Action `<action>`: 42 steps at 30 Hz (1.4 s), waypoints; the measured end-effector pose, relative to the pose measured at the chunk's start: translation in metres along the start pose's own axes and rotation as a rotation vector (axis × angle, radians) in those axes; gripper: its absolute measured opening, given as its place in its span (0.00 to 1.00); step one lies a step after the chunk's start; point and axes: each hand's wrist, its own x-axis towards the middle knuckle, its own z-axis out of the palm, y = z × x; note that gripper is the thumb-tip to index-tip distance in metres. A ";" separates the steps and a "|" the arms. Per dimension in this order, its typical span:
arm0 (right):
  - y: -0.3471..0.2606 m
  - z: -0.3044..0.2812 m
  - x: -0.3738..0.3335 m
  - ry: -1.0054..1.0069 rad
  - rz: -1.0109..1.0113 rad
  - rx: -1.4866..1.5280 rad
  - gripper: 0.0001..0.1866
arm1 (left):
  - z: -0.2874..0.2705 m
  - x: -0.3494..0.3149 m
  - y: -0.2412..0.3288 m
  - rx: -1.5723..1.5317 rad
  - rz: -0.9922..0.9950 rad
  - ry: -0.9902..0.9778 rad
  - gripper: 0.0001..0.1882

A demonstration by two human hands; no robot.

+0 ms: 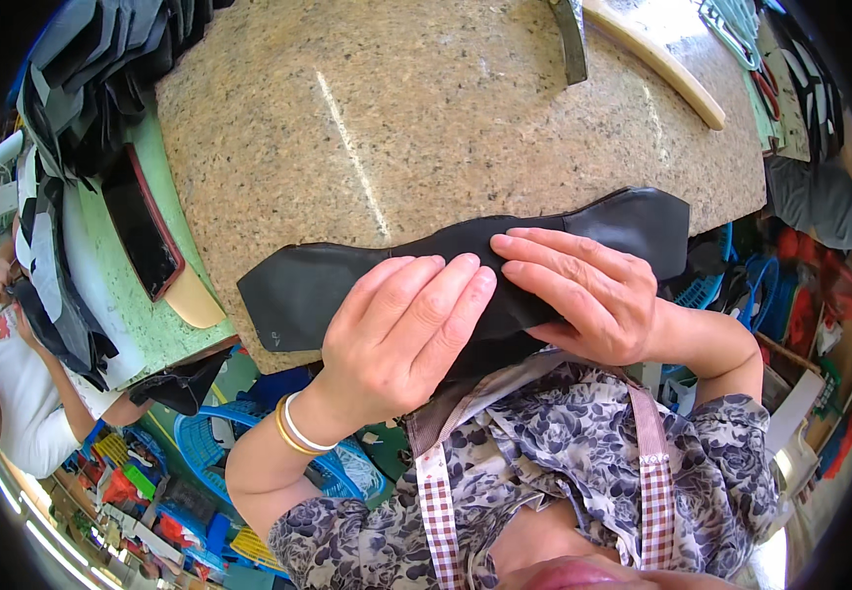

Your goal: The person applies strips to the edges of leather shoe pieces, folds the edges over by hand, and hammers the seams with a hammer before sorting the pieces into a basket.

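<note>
A long black leather-like piece (308,290) with angular, widened ends lies along the near edge of the stone slab (426,128). Seams cross it, and its middle hangs toward my body. My left hand (406,329) rests on it left of the middle, fingers extended side by side. On the right part lies my right hand (583,295), its fingers stretched out flat and pointing left; the thumb is partly tucked under the hand. Both hands press on the piece without gripping it, and their fingertips nearly meet at its centre.
A hammer (657,64) with a pale wooden handle lies at the slab's far right. Stacked black pieces (101,69) and a dark phone-like device (143,226) are on the left. Blue baskets (205,447) stand below. Another person (28,393) works at far left.
</note>
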 end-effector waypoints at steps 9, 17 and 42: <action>0.001 -0.014 -0.001 -0.157 0.022 0.072 0.18 | -0.027 0.013 0.009 -0.051 -0.072 -0.353 0.23; -0.001 -0.005 0.003 0.012 0.098 0.177 0.13 | -0.032 0.020 0.011 -0.170 -0.192 -0.333 0.26; -0.011 0.003 -0.011 0.000 0.032 -0.067 0.12 | -0.025 0.007 0.017 -0.090 -0.181 -0.222 0.23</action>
